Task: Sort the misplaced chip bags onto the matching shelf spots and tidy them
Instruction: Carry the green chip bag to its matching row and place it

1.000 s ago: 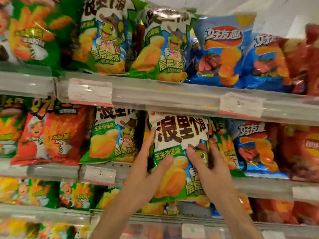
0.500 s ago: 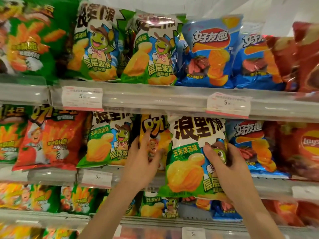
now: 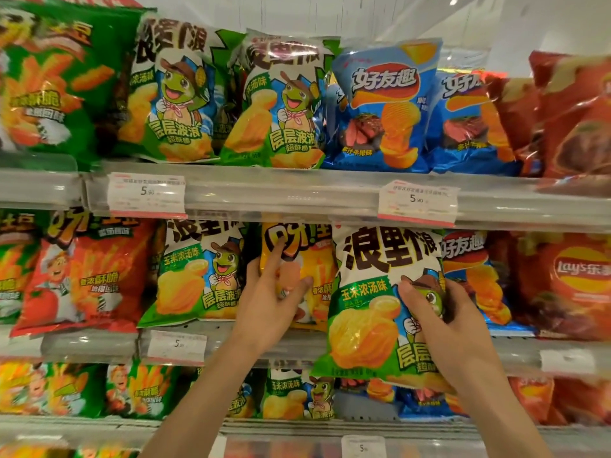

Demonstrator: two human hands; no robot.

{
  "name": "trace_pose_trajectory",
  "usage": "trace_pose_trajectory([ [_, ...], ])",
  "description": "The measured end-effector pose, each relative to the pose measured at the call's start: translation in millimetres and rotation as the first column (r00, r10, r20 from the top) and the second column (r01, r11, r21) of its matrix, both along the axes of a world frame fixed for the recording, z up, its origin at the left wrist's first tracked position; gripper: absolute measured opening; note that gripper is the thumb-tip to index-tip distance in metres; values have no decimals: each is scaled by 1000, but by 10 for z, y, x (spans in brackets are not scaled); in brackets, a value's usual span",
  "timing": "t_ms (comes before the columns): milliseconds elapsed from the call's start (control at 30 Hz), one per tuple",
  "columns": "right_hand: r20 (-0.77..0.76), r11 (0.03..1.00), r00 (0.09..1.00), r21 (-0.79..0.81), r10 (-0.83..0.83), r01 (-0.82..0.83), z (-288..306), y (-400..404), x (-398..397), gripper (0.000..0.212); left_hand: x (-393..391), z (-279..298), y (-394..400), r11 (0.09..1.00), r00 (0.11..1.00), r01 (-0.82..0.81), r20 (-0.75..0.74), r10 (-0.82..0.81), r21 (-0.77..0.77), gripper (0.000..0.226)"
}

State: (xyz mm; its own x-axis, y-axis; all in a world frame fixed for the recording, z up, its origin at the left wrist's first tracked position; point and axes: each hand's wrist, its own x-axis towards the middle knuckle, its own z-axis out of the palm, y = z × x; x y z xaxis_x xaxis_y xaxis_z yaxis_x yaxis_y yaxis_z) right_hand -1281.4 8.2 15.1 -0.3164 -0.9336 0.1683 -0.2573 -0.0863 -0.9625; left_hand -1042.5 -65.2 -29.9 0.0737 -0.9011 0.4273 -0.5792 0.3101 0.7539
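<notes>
My right hand grips a green-and-white turtle chip bag by its right side and holds it in front of the middle shelf. Just left of it a yellow chip bag stands on that shelf between a second turtle bag and the blue bags. My left hand is on the yellow bag's left part, fingers spread over its front and thumb pressed against it.
The upper shelf carries green fries bags, two turtle bags, blue bags and red bags. Red tomato bags stand at middle left, red Lay's bags at right. Price tags line the shelf rails. A lower shelf holds more bags.
My right hand carried the turtle bag to the right, uncovering the yellow bag behind it. My left hand left the turtle bag and now lies on the yellow bag.
</notes>
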Motion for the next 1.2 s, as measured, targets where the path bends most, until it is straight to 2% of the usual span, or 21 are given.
trace_pose_trajectory([
  [133, 5, 1000, 1000, 1, -26, 26, 7, 21, -49, 45, -10, 65, -25, 998, 999, -14, 43, 16, -60, 78],
  [233, 0, 999, 999, 2, -34, 34, 15, 37, -66, 46, 3, 125, 0, 993, 993, -52, 98, 62, -106, 75],
  [400, -39, 998, 997, 33, -59, 60, 9, 59, -93, 70, 111, 217, 227, 981, 982, -80, 153, 108, -175, 75],
  [500, -64, 997, 995, 31, -72, 74, -21, 41, -86, 82, 265, 227, 441, 991, 993, -50, 97, 63, -126, 73],
  [667, -70, 999, 997, -46, -19, 16, -79, -69, 69, 52, 626, 180, 787, 990, 999, -8, 48, 15, -140, 73],
  [933, -216, 986, 976, -159, 13, -48, -33, -397, 649, 38, 1156, 173, 1084, 984, 997, -72, 7, 74, -165, 77],
  [1000, -258, 987, 966, -156, 4, -46, -42, -540, 816, 42, 1253, 190, 1144, 983, 996, -92, -11, 92, -160, 75],
  [1067, -269, 987, 963, -159, -11, -33, -63, -669, 950, 58, 1330, 206, 1200, 985, 996, -93, -13, 92, -146, 71],
  [1133, -258, 984, 966, -176, -16, -31, -87, -780, 1062, 73, 1382, 211, 1235, 988, 996, -90, 1, 91, -127, 74],
  [1200, -219, 980, 976, -192, 16, -59, -124, -860, 1160, 76, 1415, 198, 1243, 990, 997, -83, -3, 83, -114, 77],
])
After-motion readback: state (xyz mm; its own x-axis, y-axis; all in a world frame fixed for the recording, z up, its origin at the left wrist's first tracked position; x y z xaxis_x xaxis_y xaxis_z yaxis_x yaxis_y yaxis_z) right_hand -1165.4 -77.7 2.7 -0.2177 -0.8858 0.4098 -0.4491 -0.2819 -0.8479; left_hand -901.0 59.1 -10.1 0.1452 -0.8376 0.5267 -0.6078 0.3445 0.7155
